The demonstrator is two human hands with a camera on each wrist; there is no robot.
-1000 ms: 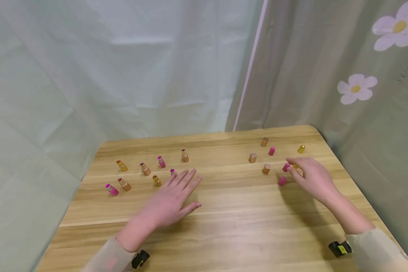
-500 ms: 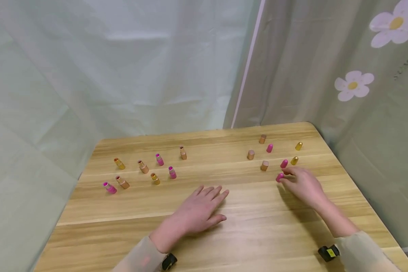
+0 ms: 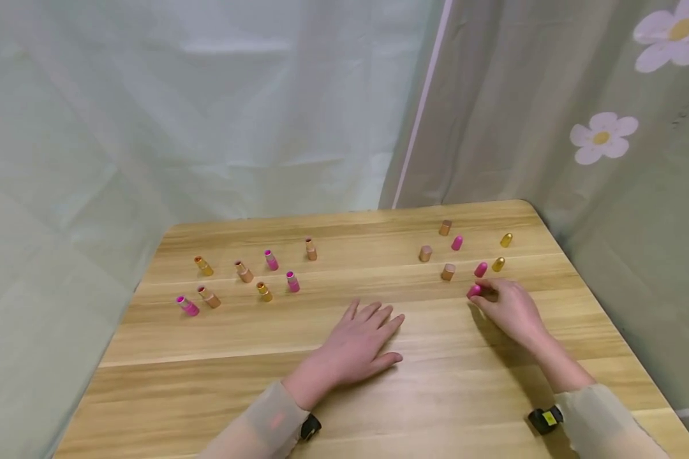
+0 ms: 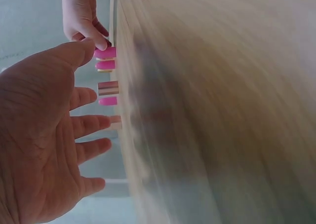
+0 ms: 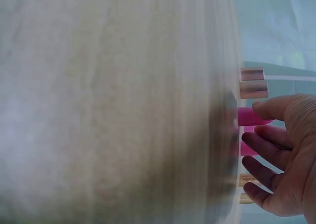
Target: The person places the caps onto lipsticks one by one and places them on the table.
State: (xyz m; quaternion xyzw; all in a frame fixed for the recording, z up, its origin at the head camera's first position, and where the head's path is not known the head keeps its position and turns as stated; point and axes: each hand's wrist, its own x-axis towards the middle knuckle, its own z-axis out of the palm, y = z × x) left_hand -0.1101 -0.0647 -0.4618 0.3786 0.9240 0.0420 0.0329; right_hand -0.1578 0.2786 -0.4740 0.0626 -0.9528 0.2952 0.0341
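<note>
My right hand (image 3: 512, 311) pinches the nearest pink lipstick cap (image 3: 473, 291) between thumb and index finger, at the table's right side. In the right wrist view this pink cap stands upright on the wood, with the thumb at its side and the other fingers loosely bent. Just behind it stand another pink cap (image 3: 481, 269) and a gold cap (image 3: 498, 264). My left hand (image 3: 357, 347) is spread palm down low over the middle of the table, holding nothing. Its fingers (image 4: 91, 150) point away from me.
More caps stand at the right: rose-gold ones (image 3: 448, 272), a pink one (image 3: 457, 243) and a gold one (image 3: 506, 240). Several uncapped lipsticks in pink (image 3: 293, 282), gold (image 3: 265, 292) and rose-gold (image 3: 244, 272) stand at the left of the wooden table (image 3: 207, 389). Curtains (image 3: 264, 115) hang behind.
My left hand has moved from beside the lipsticks towards the middle and nearer me. The right hand has shifted from the farther pink cap to the nearest one and taken hold.
</note>
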